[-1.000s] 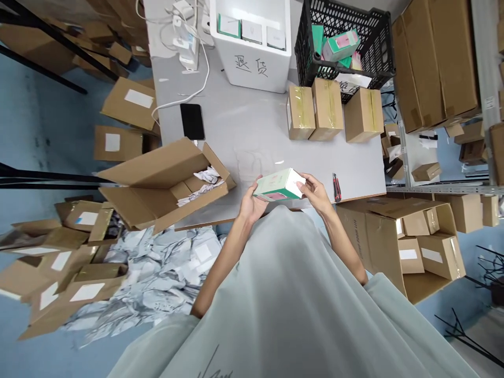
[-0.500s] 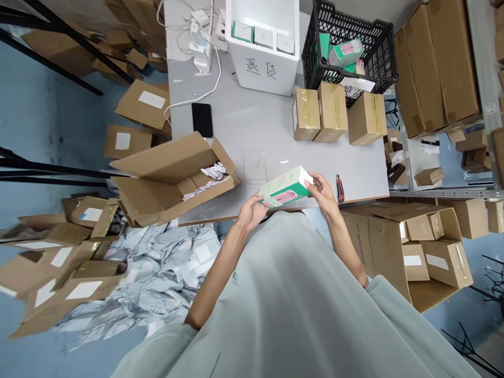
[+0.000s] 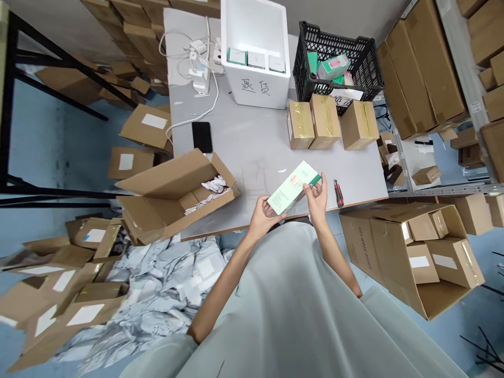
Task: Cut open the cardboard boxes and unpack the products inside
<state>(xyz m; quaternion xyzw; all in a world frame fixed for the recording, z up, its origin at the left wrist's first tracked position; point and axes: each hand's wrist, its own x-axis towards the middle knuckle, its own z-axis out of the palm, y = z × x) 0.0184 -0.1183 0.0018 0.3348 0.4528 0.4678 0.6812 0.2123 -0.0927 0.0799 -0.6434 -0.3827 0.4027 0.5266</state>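
Observation:
A light green and white product box (image 3: 292, 190) is held up between my two hands over the table's front edge, its broad printed face towards me. My left hand (image 3: 263, 216) grips the lower left end, fingers partly under it. At the other end my right hand (image 3: 316, 199) is closed on the edge, with fingertips on the face. On the table to the right of my right hand lies a red and black utility knife (image 3: 338, 193). An open cardboard box (image 3: 177, 194) with crumpled paper inside stands to the left of my left hand.
Three taped cartons (image 3: 325, 123) stand before a black plastic crate (image 3: 362, 68) of green boxes. Beside the crate is a white foam box (image 3: 258, 86). A black phone (image 3: 202, 137) lies near a power strip (image 3: 201, 73). A large carton (image 3: 378, 247) holding smaller ones stands right.
The product box has been turned in my hands: its broad pale face now shows where the green and pink side showed before. The head view has shifted slightly.

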